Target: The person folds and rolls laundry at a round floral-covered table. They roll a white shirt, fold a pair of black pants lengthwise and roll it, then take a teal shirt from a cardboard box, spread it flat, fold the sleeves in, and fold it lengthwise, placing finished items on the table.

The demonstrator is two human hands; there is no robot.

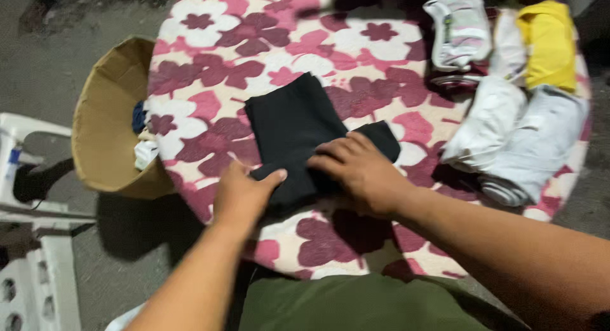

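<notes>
Partly, both hands (305, 178) cover the folded black garment (292, 127).

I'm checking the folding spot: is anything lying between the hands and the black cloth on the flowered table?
Nothing visible: the left hand and right hand already rest directly on the black folded cloth. The pile of folded light and yellow clothes lies apart, on its right.

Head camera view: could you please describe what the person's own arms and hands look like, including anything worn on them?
Both forearms are bare, with no sleeves in view. The left hand and the right hand wear no gloves, and no rings, watch or bracelet can be seen. The picture is slightly blurred.
</notes>
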